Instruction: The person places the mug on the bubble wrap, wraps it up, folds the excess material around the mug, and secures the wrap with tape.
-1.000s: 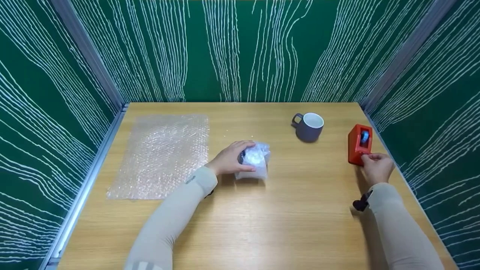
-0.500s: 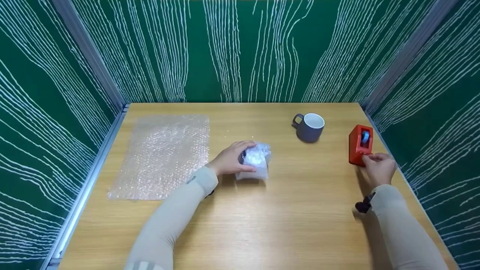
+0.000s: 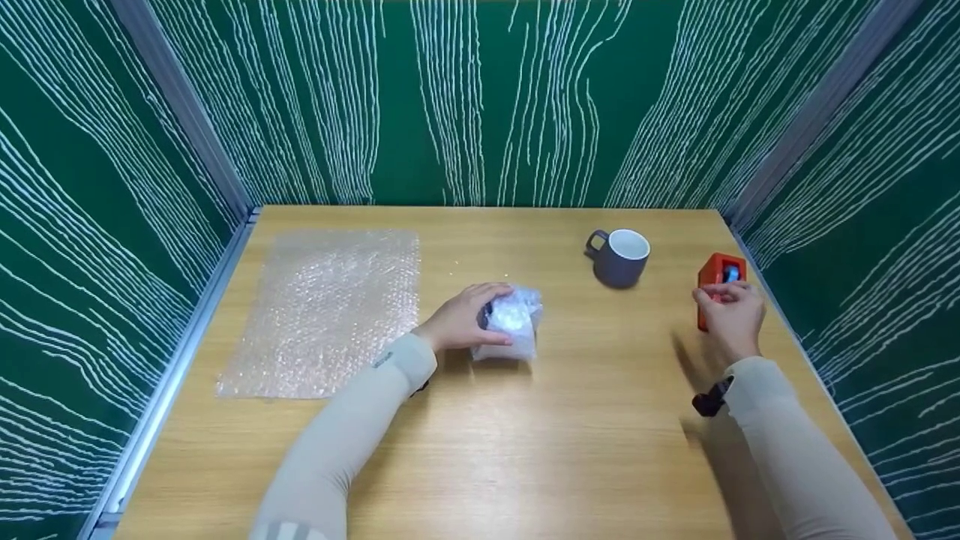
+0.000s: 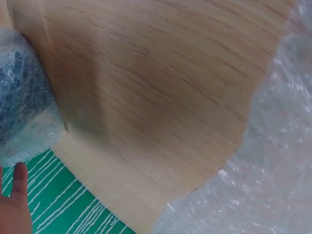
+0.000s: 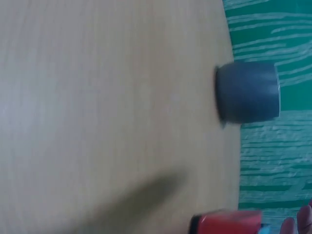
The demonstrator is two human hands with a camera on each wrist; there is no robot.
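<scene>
My left hand (image 3: 459, 319) grips a bubble-wrapped bundle (image 3: 516, 324) at the middle of the table, thumb in front and fingers behind. A dark patch shows at the bundle's left end; the left wrist view has the wrapped bundle (image 4: 24, 97) beside a finger (image 4: 19, 180). At the right, my right hand (image 3: 733, 322) is over the front of a red tape dispenser (image 3: 712, 271), partly hiding it. Its thumb and fingertips pinch together on tape too fine to make out. In the right wrist view, fingertips (image 5: 303, 222) show beside the dispenser (image 5: 229, 223).
A dark grey mug (image 3: 619, 262), white inside, stands upright at the back right, left of the dispenser. A flat sheet of bubble wrap (image 3: 330, 307) covers the table's left part. Green walls with white lines (image 3: 517, 105) enclose the wooden table (image 3: 570, 435) on three sides.
My right hand has moved up and left from the dispenser's front end, its fingers still pinched, and now covers more of the dispenser. The left hand and bundle have stayed put.
</scene>
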